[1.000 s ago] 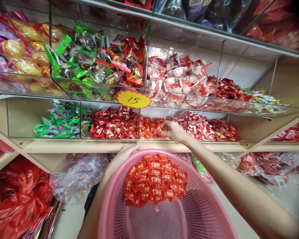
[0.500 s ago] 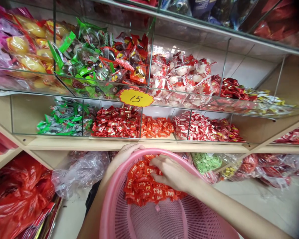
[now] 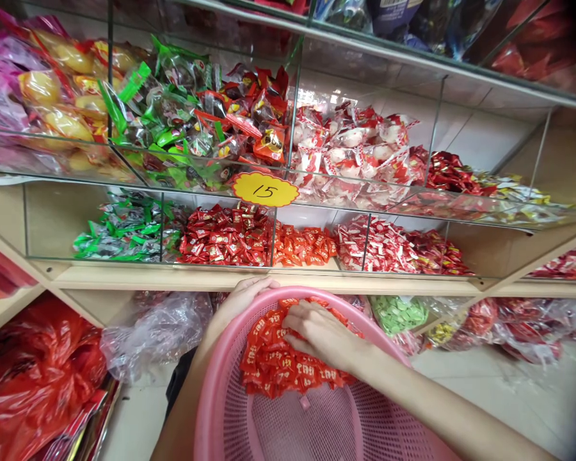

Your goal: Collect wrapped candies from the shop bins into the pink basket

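Note:
My left hand (image 3: 244,296) grips the far rim of a pink mesh basket (image 3: 221,397) held in front of me. A heap of small orange-red wrapped candies (image 3: 273,365) lies in the basket's far end. My right hand (image 3: 319,333) rests on top of that heap, fingers curled down into the candies. Just above the basket, a glass compartment on the wooden shelf (image 3: 125,278) holds more of the same orange-red candies (image 3: 304,246).
Glass bins hold green-wrapped sweets (image 3: 120,230), dark red candies (image 3: 221,234) and red-and-white candies (image 3: 384,243). A yellow "15" tag (image 3: 264,190) hangs on the upper glass shelf. Plastic bags (image 3: 153,330) and a red bag (image 3: 33,378) fill the space below.
My right hand left the shelf compartment of orange-red candies and came down into the basket, where it now curls into the heap. The left hand kept its hold on the rim.

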Action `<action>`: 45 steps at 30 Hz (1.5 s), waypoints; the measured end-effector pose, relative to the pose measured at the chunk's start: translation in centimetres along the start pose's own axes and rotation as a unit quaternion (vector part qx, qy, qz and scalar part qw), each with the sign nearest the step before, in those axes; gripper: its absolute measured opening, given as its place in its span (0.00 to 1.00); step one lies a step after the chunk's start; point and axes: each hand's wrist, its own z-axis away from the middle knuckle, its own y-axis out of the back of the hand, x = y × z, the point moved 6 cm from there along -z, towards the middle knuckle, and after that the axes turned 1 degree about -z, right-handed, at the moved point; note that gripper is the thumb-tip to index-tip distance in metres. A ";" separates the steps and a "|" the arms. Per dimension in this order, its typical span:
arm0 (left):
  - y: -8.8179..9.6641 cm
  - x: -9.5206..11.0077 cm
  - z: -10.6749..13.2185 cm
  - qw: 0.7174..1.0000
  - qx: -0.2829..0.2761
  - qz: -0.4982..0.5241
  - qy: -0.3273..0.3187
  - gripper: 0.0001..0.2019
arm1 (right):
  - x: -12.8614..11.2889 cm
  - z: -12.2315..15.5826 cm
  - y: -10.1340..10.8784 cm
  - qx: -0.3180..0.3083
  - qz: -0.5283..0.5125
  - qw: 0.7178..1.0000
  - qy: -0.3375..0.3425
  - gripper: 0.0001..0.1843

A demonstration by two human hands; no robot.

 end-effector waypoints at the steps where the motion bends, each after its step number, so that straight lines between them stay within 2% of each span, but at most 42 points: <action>1: 0.0 0.1 0.0 1.000 -0.001 0.000 0.000 0.14 | 0.0 0.0 0.0 0.002 0.006 1.000 0.000 0.08; 13: 0.4 -0.2 -0.1 0.999 0.014 -0.029 -0.001 0.14 | 0.2 0.3 -0.6 0.037 0.005 0.999 -0.029 0.06; 25: 0.4 0.2 0.0 0.999 0.023 -0.030 0.009 0.13 | 0.0 0.3 -0.9 0.038 0.016 0.998 -0.039 0.06; 28: 0.3 0.5 0.0 0.999 0.018 -0.029 0.004 0.13 | 0.2 0.2 0.5 0.068 0.004 0.997 -0.033 0.10; 32: 0.1 0.8 0.1 1.000 0.015 -0.016 0.007 0.12 | 1.8 -1.0 4.8 0.156 -0.029 0.987 -0.037 0.12; 34: 0.0 0.6 0.1 1.000 0.015 -0.009 0.017 0.12 | 3.7 -2.2 6.6 0.197 -0.030 0.978 -0.069 0.10; 36: 0.0 0.3 0.1 0.999 0.013 -0.002 0.033 0.13 | 6.2 -3.6 7.3 0.216 -0.023 0.968 -0.127 0.08; 39: 0.0 -0.1 0.1 0.999 0.009 0.005 0.052 0.14 | 10.0 -5.7 6.4 0.188 -0.041 0.951 -0.241 0.08; 41: 0.1 -0.3 0.0 0.998 0.007 0.007 0.056 0.15 | 11.9 -6.7 5.5 0.165 -0.046 0.933 -0.316 0.12; 45: 0.3 -0.7 -0.1 0.998 0.007 0.014 0.057 0.15 | 13.4 -7.9 4.5 0.121 -0.036 0.897 -0.423 0.23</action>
